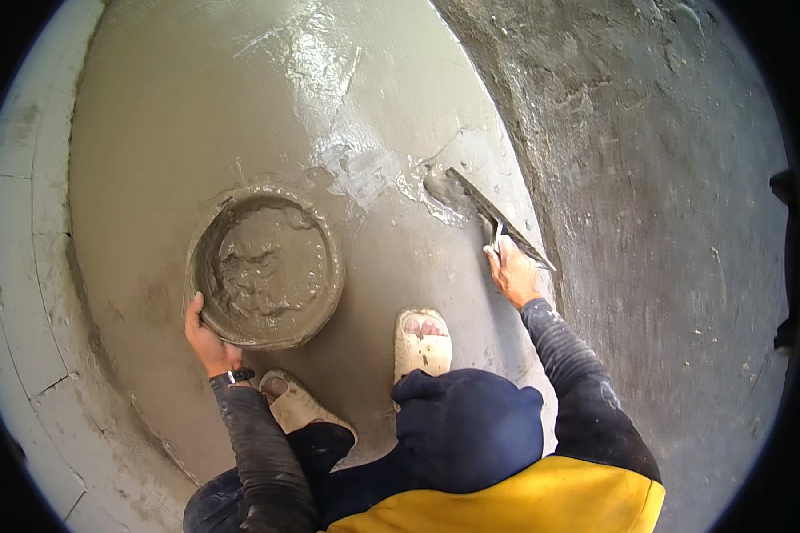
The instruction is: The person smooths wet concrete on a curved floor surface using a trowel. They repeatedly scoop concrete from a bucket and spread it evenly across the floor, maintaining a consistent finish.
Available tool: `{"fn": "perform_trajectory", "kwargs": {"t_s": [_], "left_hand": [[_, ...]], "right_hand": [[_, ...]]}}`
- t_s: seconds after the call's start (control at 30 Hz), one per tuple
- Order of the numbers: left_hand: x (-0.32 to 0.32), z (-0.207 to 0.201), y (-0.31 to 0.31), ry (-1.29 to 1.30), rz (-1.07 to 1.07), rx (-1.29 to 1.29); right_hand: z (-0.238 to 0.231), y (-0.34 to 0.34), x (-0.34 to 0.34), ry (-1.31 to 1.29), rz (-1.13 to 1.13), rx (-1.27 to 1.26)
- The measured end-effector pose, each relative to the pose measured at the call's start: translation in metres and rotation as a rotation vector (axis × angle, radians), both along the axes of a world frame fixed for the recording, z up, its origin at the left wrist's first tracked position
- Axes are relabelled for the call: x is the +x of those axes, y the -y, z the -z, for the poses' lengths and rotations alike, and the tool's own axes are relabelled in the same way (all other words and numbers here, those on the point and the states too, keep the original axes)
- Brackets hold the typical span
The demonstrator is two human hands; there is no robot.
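While wet floor [151,178] is shining beside rough ground [667,222], my left hand [210,341] is clasping a round bucket [336,258] of lumpy mortar [271,262], my right hand [514,272] is gripping a flat trowel [498,215] near that ground

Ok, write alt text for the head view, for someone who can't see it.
A person's right hand holds a trowel, seen nearly edge-on over a wet grey surface, while the left hand holds the side of a round bucket of mortar-like mix. The person wears pale open-toed sandals.
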State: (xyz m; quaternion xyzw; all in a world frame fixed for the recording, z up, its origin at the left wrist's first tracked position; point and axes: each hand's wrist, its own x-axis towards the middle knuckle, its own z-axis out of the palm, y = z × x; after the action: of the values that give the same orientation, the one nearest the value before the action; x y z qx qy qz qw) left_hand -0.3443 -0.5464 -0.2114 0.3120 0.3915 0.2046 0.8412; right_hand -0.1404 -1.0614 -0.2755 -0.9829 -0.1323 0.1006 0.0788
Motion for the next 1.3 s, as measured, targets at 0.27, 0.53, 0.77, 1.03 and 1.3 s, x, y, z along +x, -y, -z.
{"fn": "perform_trajectory", "kwargs": {"t_s": [0.27,0.53,0.77,1.03,1.3], "left_hand": [[0.012,-0.006,0.0,-0.092,0.029,0.089],[0.03,-0.029,0.018,0.01,0.05,0.172],[0.035,-0.03,0.026,-0.003,0.037,0.17],[0.02,-0.028,0.038,-0.045,-0.093,0.202],[-0.014,-0.052,0.031,-0.088,-0.173,0.425]], "right_hand": [[0.001,0.026,-0.012,0.177,0.006,0.115],[-0.112,-0.037,0.016,0.124,-0.095,0.14],[-0.183,-0.241,0.035,0.008,-0.878,-0.027],[-0.169,-0.314,0.01,-0.595,-0.905,-0.03],[-0.145,-0.332,-0.031,-1.048,-0.626,0.195]]}}
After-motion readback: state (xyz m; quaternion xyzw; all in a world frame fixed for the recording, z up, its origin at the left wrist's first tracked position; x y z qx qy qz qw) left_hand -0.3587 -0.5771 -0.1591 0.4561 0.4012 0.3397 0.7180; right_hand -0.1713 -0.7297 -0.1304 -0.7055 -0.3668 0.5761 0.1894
